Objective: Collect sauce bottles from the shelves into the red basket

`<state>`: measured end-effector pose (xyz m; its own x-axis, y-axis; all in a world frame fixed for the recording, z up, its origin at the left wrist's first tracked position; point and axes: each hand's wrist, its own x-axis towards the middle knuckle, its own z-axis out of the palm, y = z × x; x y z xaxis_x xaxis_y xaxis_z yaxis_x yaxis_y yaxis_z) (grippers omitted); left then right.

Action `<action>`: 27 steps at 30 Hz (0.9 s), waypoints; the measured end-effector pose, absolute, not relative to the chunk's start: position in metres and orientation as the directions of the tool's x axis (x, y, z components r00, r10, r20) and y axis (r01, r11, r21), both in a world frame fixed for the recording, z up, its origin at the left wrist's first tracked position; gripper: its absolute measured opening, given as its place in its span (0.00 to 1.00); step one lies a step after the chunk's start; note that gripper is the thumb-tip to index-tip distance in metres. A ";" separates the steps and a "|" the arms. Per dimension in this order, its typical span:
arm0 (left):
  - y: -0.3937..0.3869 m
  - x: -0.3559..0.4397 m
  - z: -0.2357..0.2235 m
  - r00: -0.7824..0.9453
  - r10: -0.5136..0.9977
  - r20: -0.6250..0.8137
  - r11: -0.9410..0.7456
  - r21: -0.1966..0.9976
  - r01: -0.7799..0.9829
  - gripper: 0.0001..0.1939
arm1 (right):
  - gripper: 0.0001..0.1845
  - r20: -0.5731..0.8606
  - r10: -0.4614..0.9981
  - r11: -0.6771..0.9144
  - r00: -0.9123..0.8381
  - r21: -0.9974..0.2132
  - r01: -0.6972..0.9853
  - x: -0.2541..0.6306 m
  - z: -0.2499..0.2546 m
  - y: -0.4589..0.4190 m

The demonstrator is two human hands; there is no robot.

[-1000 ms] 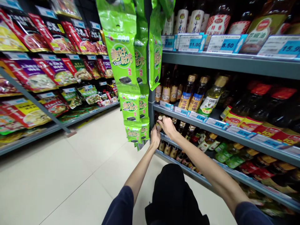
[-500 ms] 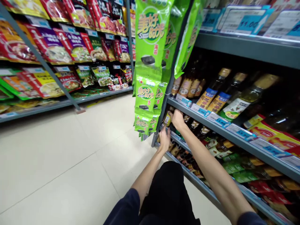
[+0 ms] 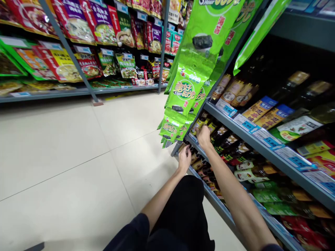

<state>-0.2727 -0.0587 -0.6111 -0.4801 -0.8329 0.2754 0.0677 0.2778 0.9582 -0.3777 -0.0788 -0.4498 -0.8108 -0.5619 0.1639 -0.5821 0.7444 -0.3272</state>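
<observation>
Since the frame half a second ago, the left hand point(image 3: 184, 161) has dropped away from the base of the yellow-labelled bottle point(image 3: 198, 125), and now sits at centre frame beside the lower shelf's bottles point(image 3: 199, 164). Its fingers are half curled; whether they grip a dark bottle top cannot be told. Above it and to the right, the right hand point(image 3: 203, 137) is bent at that yellow-labelled bottle, just right of the frame's centre; its fingertips are hidden, so its hold is unclear. The bottle leans in the picture among its row, behind the shelf edge. The step in hand looks like setting or straightening bottles there; a next move would call for fingers kept clear of the neighbouring bottles. Farther out, green packets point(image 3: 183, 85) hang at upper centre, larger and further right than earlier. Blue-topped boxes point(image 3: 274, 116) stand right of centre, and pouches point(image 3: 104, 21) fill the upper left.
</observation>
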 end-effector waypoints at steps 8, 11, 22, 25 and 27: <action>-0.095 -0.285 -0.593 -0.597 -0.766 0.238 0.368 0.924 -0.104 0.23 | 0.16 0.119 -0.618 0.744 -0.777 -0.228 -0.627 -0.356 -0.469 -0.046; -0.110 -0.291 -0.586 -0.668 -0.708 0.229 0.435 0.886 -0.159 0.25 | 0.15 0.078 -0.622 0.760 -0.779 -0.180 -0.624 -0.357 -0.480 -0.040; -0.124 -0.283 -0.564 -0.739 -0.637 0.219 0.508 0.841 -0.188 0.26 | 0.14 -0.002 -0.650 0.752 -0.760 -0.145 -0.642 -0.338 -0.459 -0.051; -0.091 -0.261 -0.554 -0.758 -0.604 0.244 0.519 0.843 -0.142 0.23 | 0.18 0.030 -0.625 0.748 -0.780 -0.263 -0.610 -0.294 -0.461 -0.001; -0.049 -0.237 -0.561 -0.796 -0.557 0.237 0.498 0.862 -0.091 0.23 | 0.17 0.080 -0.655 0.656 -0.752 -0.434 -0.618 -0.252 -0.482 0.067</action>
<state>-0.2368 -0.0493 -0.5611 -0.7962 -0.5565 0.2374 -0.0910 0.4980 0.8624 -0.2516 0.0667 -0.4823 -0.7516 -0.6547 0.0797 -0.6175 0.6562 -0.4337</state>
